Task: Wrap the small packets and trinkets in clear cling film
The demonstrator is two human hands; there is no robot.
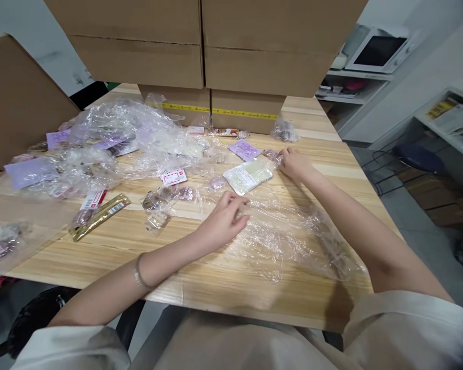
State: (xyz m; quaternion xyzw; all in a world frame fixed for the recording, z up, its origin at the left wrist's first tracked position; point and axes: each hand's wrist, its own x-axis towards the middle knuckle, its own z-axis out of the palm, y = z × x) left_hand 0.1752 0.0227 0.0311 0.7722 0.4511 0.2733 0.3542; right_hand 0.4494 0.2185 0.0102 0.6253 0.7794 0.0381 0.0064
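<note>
My left hand (227,218) rests at the edge of a clear plastic bag (278,246), its thumb and fingers apart and slightly curled. The bag lies crumpled and flat between my arms. Farther forward, my right hand (295,163) has its fingers closed at the end of a small pinkish wrapped packet (271,154); its fingertips are partly hidden. Between the hands lies a pale green packet with a white label (248,176), and behind it a purple square packet (245,150). Small clear-wrapped pieces (158,203) sit left of my left hand.
A heap of clear plastic bags (127,123) with packets covers the table's left back. A gold stick packet (100,217) lies nearer. Cardboard boxes (254,67) stand along the back, another box (19,97) at left. A small clear bag (284,131) sits at back right.
</note>
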